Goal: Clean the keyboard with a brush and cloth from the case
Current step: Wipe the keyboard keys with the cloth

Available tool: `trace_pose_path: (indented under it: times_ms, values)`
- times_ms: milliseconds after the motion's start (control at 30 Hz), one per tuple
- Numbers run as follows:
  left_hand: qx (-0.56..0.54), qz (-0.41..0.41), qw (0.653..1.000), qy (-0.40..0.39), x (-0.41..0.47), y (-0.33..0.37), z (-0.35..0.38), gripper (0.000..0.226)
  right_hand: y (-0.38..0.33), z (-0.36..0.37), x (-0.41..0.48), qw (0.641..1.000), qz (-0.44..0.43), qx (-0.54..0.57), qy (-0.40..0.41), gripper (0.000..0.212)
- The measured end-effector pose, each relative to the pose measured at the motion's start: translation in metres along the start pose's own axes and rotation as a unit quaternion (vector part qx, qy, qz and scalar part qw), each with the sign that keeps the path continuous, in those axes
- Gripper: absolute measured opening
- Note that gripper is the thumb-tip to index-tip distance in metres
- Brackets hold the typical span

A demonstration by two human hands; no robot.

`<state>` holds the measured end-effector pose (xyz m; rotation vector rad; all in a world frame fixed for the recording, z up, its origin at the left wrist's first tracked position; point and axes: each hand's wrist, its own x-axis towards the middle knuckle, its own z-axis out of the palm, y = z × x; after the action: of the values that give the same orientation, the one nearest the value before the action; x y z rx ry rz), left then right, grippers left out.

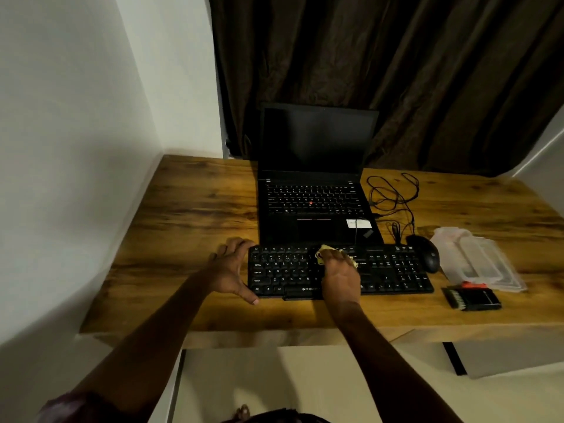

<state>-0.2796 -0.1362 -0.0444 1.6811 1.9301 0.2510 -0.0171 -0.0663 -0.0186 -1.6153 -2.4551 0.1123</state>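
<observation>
A black keyboard point(393, 270) lies near the front edge of the wooden desk point(189, 215). My right hand point(340, 274) presses a yellowish cloth point(324, 249) onto the keys at the keyboard's middle. My left hand point(230, 268) grips the keyboard's left end, thumb at its front corner and fingers over the far corner. A black brush with a red part point(471, 297) lies on the desk to the right of the keyboard. Just behind it sits the clear plastic case point(479, 259), open.
An open black laptop point(314, 190) stands right behind the keyboard. A black mouse point(427, 253) and its tangled cable point(393, 196) lie at the keyboard's far right corner. A white wall borders the desk on the left; dark curtains hang behind.
</observation>
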Motion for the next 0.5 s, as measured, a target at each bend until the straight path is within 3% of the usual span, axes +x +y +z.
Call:
trace_pose_path:
  times_ms: [133, 267, 367, 500]
  values:
    - [-0.003, 0.003, 1.000, 0.010, 0.000, 0.001, 0.000, 0.144, -0.039, 0.001, -0.001, 0.995, -0.081, 0.001, -0.052, 0.058]
    - [0.003, 0.001, 1.000, 0.009, 0.001, 0.001, 0.000, 0.144, -0.062, 0.004, 0.002, 0.987, -0.150, 0.026, -0.053, 0.059]
    - [0.008, 0.001, 1.000, 0.010, 0.000, 0.000, 0.000, 0.144, -0.051, 0.004, 0.002, 0.990, -0.127, 0.016, -0.053, 0.063]
    - [0.004, 0.006, 1.000, 0.010, -0.001, 0.002, 0.000, 0.141, -0.044, 0.008, 0.002, 0.997, -0.062, 0.008, -0.044, 0.053]
